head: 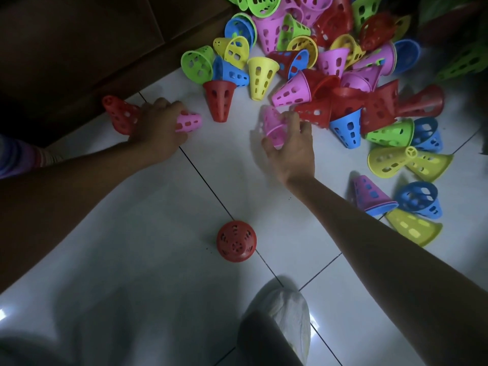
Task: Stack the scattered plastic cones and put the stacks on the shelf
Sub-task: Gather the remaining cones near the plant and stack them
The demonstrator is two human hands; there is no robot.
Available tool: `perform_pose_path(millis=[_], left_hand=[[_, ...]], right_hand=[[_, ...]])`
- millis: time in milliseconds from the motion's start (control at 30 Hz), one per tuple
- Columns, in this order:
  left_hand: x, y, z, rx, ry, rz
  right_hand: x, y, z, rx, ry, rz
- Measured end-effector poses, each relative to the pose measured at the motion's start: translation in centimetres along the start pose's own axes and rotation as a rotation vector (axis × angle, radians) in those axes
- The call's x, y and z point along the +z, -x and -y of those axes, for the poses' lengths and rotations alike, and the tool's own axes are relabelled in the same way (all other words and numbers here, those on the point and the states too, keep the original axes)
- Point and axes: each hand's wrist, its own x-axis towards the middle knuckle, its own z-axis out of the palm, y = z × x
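Barely started, judging by the floor: most plastic cones are loose in a big multicolour pile (330,62) filling the upper right of the frame, tipped every way, a few nested by chance.

Left hand (158,128), left of centre, has its fingers curled round a pink cone (188,122) lying on its side, narrow end pointing right; a red cone (120,117) shows just behind the hand, but can't tell if it's nested w/ the pink one or only lying beside it. Right hand (290,143), centre frame, grips another pink cone (272,126), fingers wrapped round it; cone is motion-blurred, so exact hold is unclear.

Only one sure stack visible: pink-over-blue pair (372,196) at right edge, lower down. One red cone (236,240) stands alone, wide end down, lower centre, well apart from the pile. Another red cone (219,101) stands just left of the pile's edge.

Left to do, as a judgement: nearly all of it, i.e. nest the pile into stacks, then shelve. Dark wood furniture (79,48) at upper left may be the shelf; can't confirm, no stacks seen on it.

White tile floor (158,247) throughout; a crumpled plastic bag (287,313) at bottom centre.
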Motion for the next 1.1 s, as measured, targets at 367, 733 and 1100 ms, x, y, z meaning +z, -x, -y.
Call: perform_pose_path(millis=[367, 733, 1100], left_hand=[[-3.0, 11.1, -7.7, -0.224, 1.051, 0.193], [-2.3, 20.4, -10.5, -0.082, 1.197, 0.229], [1.5, 23.4, -10.5, -0.011, 0.914, 0.18]], right_hand=[[-2.7, 6.1, 2.2, 0.765, -1.032, 0.119], [-6.9, 12.6, 4.5, 0.652, -1.429, 0.319], [-8.2, 17.6, 4.2, 0.31, -1.004, 0.247]])
